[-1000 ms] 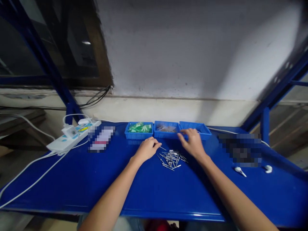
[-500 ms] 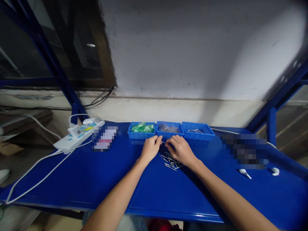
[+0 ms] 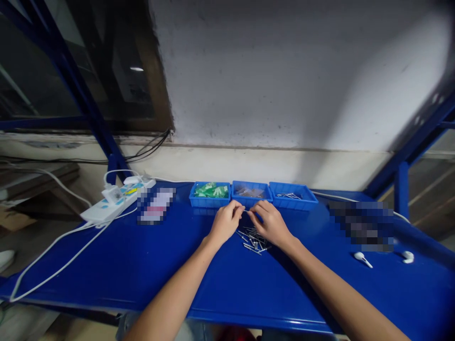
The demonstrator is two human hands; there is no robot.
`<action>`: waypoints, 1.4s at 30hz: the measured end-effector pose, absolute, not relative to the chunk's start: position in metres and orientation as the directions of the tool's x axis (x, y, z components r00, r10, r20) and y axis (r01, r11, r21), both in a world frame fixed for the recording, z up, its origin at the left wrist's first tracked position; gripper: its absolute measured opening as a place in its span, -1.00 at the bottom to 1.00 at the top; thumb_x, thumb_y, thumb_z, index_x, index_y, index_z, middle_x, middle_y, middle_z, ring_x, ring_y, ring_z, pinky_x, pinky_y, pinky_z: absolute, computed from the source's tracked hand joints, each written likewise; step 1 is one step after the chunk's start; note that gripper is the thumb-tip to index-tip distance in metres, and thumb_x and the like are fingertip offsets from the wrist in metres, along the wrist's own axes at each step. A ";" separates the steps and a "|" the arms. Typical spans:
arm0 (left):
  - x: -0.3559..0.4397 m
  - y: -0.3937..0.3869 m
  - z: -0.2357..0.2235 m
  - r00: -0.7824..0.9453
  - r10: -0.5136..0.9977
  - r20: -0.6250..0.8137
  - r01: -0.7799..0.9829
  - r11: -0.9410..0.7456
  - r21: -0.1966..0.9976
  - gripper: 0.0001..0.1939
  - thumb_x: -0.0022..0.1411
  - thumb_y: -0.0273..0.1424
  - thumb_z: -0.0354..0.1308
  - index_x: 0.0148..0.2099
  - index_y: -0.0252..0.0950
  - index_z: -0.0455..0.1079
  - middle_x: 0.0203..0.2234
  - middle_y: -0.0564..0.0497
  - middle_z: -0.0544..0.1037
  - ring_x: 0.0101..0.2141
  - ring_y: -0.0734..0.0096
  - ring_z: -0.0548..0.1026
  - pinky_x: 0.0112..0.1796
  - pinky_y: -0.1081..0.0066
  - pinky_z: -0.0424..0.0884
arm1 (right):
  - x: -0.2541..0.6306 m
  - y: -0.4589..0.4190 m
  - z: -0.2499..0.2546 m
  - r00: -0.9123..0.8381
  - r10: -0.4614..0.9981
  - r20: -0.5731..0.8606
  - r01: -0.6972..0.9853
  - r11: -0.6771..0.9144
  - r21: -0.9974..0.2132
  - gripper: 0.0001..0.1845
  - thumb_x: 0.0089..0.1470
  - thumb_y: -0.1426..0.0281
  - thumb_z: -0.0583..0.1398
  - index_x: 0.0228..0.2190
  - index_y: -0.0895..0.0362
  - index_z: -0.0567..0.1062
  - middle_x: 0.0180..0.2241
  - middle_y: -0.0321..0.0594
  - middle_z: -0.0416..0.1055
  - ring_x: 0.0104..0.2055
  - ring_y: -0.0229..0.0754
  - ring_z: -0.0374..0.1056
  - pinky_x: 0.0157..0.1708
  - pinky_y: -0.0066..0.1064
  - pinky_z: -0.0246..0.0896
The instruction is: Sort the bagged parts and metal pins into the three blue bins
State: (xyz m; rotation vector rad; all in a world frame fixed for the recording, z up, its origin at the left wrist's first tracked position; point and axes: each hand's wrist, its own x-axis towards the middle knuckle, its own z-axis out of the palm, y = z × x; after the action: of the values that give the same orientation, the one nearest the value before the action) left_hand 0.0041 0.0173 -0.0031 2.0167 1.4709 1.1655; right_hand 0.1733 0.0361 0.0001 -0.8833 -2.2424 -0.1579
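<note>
Slim silver metal pin (image 3: 246, 211) sat pinched in left hand (image 3: 226, 219); hold of right hand (image 3: 270, 221) unclear; slack pinch risked dropping it.

At the left of the counter (image 3: 159, 279) we saw a white power strip (image 3: 117, 203) with a white plug (image 3: 113, 193) in it. A pixelated pale object (image 3: 157, 206) lay to its right. At the right we noticed two white earbuds (image 3: 362, 259), apart, on the near side of a pixelated dark object (image 3: 366, 225). Beyond the counter we faced a grey wall (image 3: 270, 85).
</note>
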 end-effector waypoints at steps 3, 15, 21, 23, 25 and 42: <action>0.002 0.019 -0.008 0.207 0.932 0.297 0.659 -0.357 0.662 -0.79 0.26 -0.28 -0.03 -0.23 -0.22 0.39 -0.45 0.06 0.52 -0.40 0.41 0.47 -0.37 0.47 0.31 | 0.191 0.047 0.006 -0.406 0.556 0.725 0.709 0.692 -0.134 -0.79 0.18 0.36 0.02 -0.42 0.12 0.39 -0.43 -0.17 0.33 -0.34 -0.14 0.22 -0.28 -0.31 0.11; 0.013 0.018 0.001 0.373 0.922 0.101 0.817 -0.378 0.435 -0.92 0.13 -0.38 0.12 -0.37 -0.20 0.44 -0.31 0.01 0.46 -0.32 0.31 0.48 -0.30 0.41 0.32 | 0.255 0.086 -0.009 0.127 0.613 0.780 0.967 0.097 -0.234 -0.70 0.06 0.23 0.09 -0.28 0.18 0.45 -0.33 0.00 0.36 -0.26 0.03 0.18 -0.37 -0.26 0.04; -0.001 0.022 -0.006 0.305 0.927 0.216 0.748 -0.374 0.548 -0.87 0.20 -0.43 -0.01 -0.30 -0.23 0.38 -0.33 0.00 0.50 -0.28 0.33 0.46 -0.26 0.40 0.32 | 0.197 0.055 -0.004 -0.344 0.633 0.694 0.748 0.631 -0.205 -0.79 0.13 0.27 0.08 -0.24 0.10 0.41 -0.35 -0.14 0.37 -0.25 -0.07 0.25 -0.26 -0.24 0.12; -0.009 0.024 -0.007 0.263 0.925 0.275 0.690 -0.380 0.616 -0.85 0.23 -0.42 -0.04 -0.28 -0.26 0.37 -0.36 0.01 0.51 -0.30 0.38 0.45 -0.25 0.43 0.32 | 0.181 0.044 -0.004 -0.502 0.597 0.627 0.661 0.732 -0.168 -0.82 0.12 0.30 0.10 -0.24 0.09 0.39 -0.33 -0.17 0.38 -0.25 -0.07 0.25 -0.27 -0.26 0.12; -0.013 0.025 -0.005 0.245 0.921 0.303 0.644 -0.388 0.659 -0.82 0.24 -0.41 -0.07 -0.29 -0.27 0.36 -0.39 0.03 0.51 -0.33 0.41 0.45 -0.25 0.45 0.32 | 0.171 0.037 -0.004 -0.579 0.572 0.581 0.626 0.768 -0.133 -0.85 0.11 0.34 0.12 -0.24 0.07 0.38 -0.32 -0.18 0.39 -0.25 -0.07 0.25 -0.30 -0.28 0.11; 0.004 0.019 -0.004 0.141 0.896 0.421 0.625 -0.410 0.664 -0.71 0.27 -0.28 -0.08 -0.33 -0.27 0.41 -0.48 0.05 0.50 -0.43 0.43 0.43 -0.38 0.48 0.28 | 0.175 0.036 0.003 -0.574 0.545 0.610 0.636 0.767 -0.087 -0.82 0.21 0.34 -0.01 -0.37 0.09 0.34 -0.39 -0.19 0.34 -0.31 -0.14 0.23 -0.32 -0.32 0.14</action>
State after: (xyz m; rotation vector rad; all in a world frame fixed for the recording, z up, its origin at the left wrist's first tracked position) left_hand 0.0038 0.0195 -0.0041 2.0951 1.4696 1.1482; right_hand 0.1747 0.0359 0.0028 -0.8785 -2.3265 -0.1869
